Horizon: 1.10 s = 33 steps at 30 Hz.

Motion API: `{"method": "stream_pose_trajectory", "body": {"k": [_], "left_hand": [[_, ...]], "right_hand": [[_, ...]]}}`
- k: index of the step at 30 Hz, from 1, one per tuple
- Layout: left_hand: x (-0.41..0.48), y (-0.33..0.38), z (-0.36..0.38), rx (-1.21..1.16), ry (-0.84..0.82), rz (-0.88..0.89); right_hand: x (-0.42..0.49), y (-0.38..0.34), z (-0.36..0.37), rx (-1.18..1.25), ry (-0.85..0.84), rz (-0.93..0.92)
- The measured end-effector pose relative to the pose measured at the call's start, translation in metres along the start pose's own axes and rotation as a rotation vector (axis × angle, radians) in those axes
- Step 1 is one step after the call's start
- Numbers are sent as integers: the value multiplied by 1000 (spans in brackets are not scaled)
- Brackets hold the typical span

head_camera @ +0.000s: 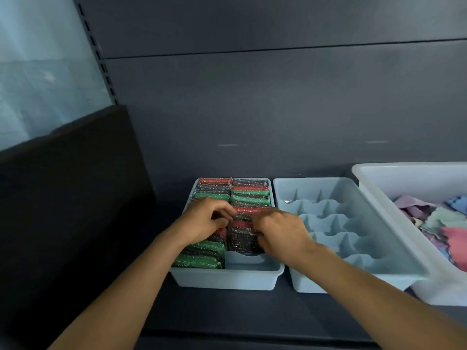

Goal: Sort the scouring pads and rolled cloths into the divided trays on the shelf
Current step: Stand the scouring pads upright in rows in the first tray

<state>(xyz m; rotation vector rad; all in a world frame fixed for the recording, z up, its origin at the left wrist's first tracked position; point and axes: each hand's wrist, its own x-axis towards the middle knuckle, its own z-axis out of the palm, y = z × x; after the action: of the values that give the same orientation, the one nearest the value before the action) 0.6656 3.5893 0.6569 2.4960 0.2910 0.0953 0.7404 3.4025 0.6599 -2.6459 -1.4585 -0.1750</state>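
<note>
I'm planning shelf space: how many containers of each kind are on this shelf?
Pale blue divided trays: 2 (tray of scouring pads, empty tray)
Bins: 1 (white bin of cloths)
Total: 3

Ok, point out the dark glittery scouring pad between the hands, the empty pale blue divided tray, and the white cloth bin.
Dark glittery scouring pad (240, 238): head view, its front face.
Empty pale blue divided plastic tray (393, 231): head view, right rim.
White plastic bin of loose cloths (404, 180): head view, bare back wall.

Pad-filled tray (227, 279) stands left of divided tray (316, 189), cloth bin (417, 180) rightmost.
</note>
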Motion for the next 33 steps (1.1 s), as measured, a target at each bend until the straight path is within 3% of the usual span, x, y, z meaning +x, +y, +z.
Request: {"method": "stream_pose_trajectory", "body": {"k": [4, 8, 15, 20, 26, 30, 33], "left_hand": [[-4, 4, 2, 69, 35, 10], [-7, 17, 2, 58, 116, 1], [10, 94, 31, -66, 219, 215], [43, 168, 81, -153, 109, 354], [81, 257, 141, -279, -65, 430], [108, 306, 178, -345, -177, 415], [131, 341, 213, -426, -299, 304]], "right_hand": [[1, 5, 9, 23, -8, 0], [-4, 22, 4, 197, 30, -53], [-43, 83, -28, 396, 234, 75], [-88, 165, -49, 410, 335, 329], [-150, 272, -69, 350, 317, 582], [-190, 339, -81, 181, 242, 749], [-212, 378, -86, 31, 87, 861]]}}
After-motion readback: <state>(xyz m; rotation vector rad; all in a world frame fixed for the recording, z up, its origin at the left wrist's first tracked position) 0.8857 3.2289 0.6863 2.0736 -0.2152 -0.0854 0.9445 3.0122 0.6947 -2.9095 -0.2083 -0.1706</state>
